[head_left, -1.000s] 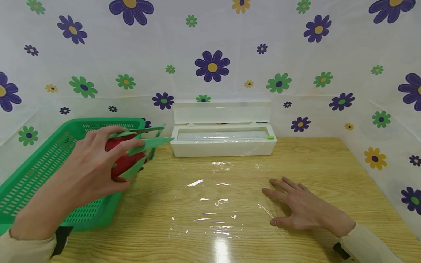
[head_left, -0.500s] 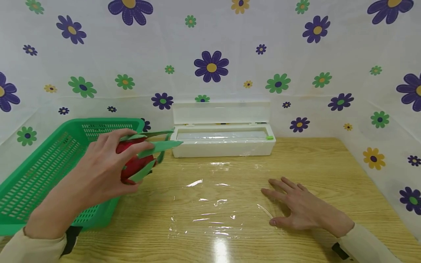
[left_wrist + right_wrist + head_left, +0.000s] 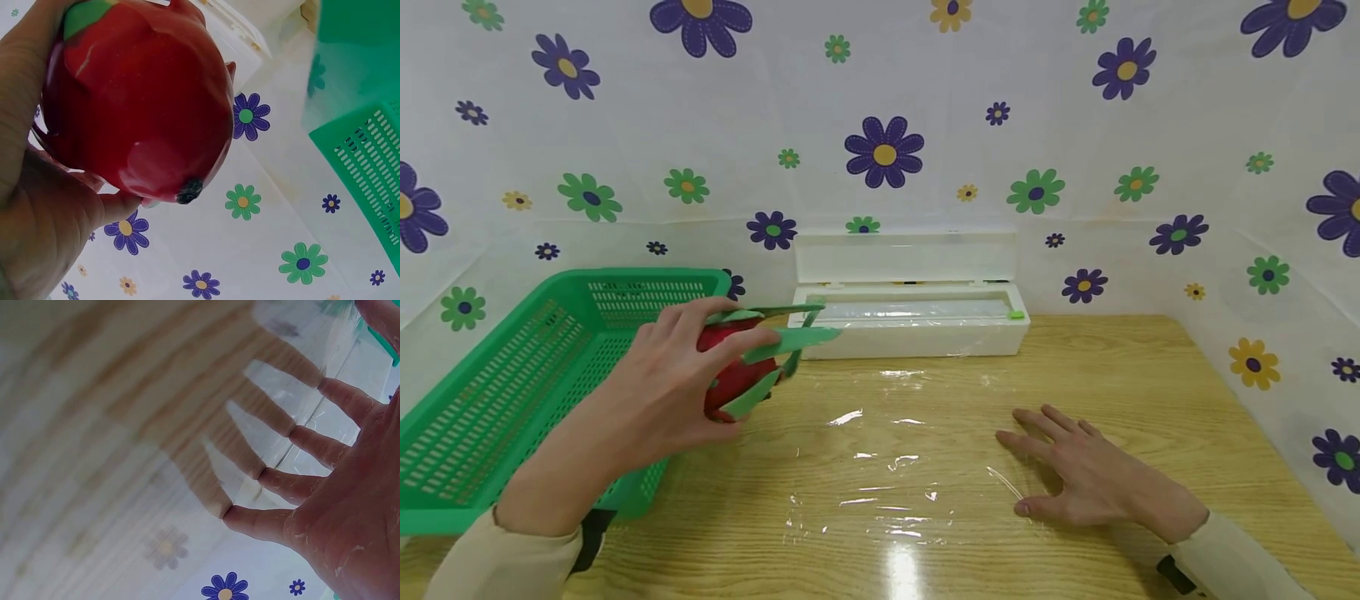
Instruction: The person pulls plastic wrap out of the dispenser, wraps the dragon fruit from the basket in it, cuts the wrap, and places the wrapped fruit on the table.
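My left hand (image 3: pixel 662 392) grips a red dragon fruit (image 3: pixel 735 379) with long green scales, held up just right of the green basket. In the left wrist view the fruit's smooth red skin and dark stub (image 3: pixel 189 191) fill the space beside my fingers. A sheet of clear cling film (image 3: pixel 880 457) lies across the wooden table, running from the white film dispenser box. My right hand (image 3: pixel 1086 475) rests at the film's right edge with fingers spread. In the right wrist view its fingertips (image 3: pixel 262 475) touch the tabletop.
The white dispenser box (image 3: pixel 910 340) stands at the back with its lid raised, a film roll inside and a small green slider (image 3: pixel 1016 315) at its right end. A green slotted basket (image 3: pixel 490 400) sits on the left. Flower-printed sheeting (image 3: pixel 925 92) hangs behind.
My left hand has carried the dragon fruit to the right, away from above the basket and toward the film. The right hand has stayed where it was.
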A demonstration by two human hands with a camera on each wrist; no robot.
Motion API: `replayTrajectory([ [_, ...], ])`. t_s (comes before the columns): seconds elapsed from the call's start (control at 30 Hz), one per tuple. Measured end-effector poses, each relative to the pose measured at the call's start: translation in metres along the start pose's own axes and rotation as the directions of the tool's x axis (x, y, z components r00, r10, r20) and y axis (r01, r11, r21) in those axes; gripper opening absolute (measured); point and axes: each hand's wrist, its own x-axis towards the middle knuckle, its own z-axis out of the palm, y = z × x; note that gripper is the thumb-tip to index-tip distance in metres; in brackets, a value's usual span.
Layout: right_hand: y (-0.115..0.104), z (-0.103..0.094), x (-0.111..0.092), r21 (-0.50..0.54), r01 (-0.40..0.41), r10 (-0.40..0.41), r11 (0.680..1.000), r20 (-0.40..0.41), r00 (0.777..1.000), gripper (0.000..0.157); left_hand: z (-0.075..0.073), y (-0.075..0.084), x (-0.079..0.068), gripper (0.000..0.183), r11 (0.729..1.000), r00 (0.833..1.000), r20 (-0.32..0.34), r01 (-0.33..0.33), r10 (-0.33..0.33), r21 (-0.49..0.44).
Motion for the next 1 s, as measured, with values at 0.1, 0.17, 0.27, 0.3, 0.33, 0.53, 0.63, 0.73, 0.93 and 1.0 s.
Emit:
replayTrajectory([
  [0.1,0.000,0.001,0.000,0.003,0.000,0.000,1.000,0.002,1.000,0.081,0.000,0.003,0.001,0.107,1.000,1.000,0.015,0.004,-0.004,-0.010],
  [0.17,0.000,0.001,0.000,0.001,0.003,-0.003,1.000,0.000,1.000,0.081,0.001,0.004,0.001,0.108,1.000,1.000,0.024,0.005,-0.005,-0.012],
  [0.27,0.001,0.001,0.000,-0.002,0.007,-0.007,1.000,-0.006,1.000,0.081,0.001,0.007,0.002,0.108,1.000,1.000,0.024,-0.002,0.002,-0.015],
  [0.3,0.001,0.001,0.000,-0.005,0.008,-0.008,1.000,-0.008,1.000,0.081,0.002,0.008,0.002,0.109,1.000,1.000,0.020,-0.002,0.003,-0.016],
  [0.33,0.001,0.001,0.000,-0.007,0.009,-0.009,1.000,-0.010,1.000,0.081,0.002,0.009,0.002,0.109,1.000,1.000,0.016,-0.003,0.003,-0.017],
  [0.53,0.001,0.001,0.000,-0.001,0.010,-0.010,1.000,-0.009,1.000,0.081,0.002,0.014,0.005,0.106,1.000,1.000,0.009,-0.010,0.010,-0.020],
  [0.63,0.000,0.002,0.000,-0.004,0.016,-0.016,1.000,-0.014,1.000,0.081,0.001,0.017,0.006,0.104,1.000,1.000,0.009,-0.022,0.022,-0.013],
  [0.73,0.000,0.002,0.000,-0.009,0.021,-0.021,1.000,-0.020,1.000,0.081,0.001,0.019,0.006,0.102,0.999,0.999,-0.002,-0.033,0.033,-0.019],
  [0.93,-0.001,0.001,-0.001,-0.011,0.011,-0.011,1.000,-0.016,1.000,0.080,0.006,0.024,0.011,0.098,0.998,0.999,0.003,-0.036,0.037,-0.057],
  [1.0,-0.001,0.001,-0.001,-0.008,0.010,-0.010,1.000,-0.016,1.000,0.080,0.008,0.026,0.013,0.097,0.997,0.999,0.004,-0.039,0.040,-0.070],
])
